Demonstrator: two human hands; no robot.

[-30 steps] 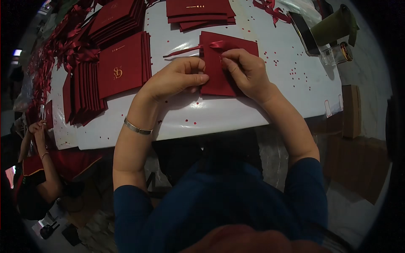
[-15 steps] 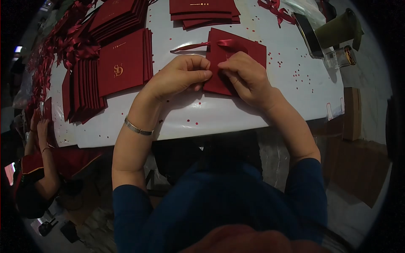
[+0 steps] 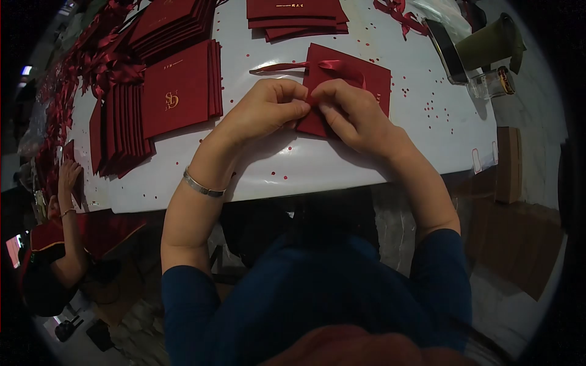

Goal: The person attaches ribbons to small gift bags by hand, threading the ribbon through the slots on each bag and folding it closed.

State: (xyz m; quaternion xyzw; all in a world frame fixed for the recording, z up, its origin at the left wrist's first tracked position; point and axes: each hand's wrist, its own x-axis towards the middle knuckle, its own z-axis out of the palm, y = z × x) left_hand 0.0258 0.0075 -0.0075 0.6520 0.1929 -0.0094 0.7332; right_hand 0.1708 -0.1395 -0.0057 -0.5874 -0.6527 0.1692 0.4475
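Red bag partly behind right hand

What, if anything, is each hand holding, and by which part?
The left hand seems to pinch the red gift bag by its left edge; right hand: cannot be told.

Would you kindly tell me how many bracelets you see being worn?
2: a silvery bracelet on the camera wearer's left forearm, and a thin bracelet on the co-worker's arm. The co-worker's other wrist is unclear, so one may be hidden.
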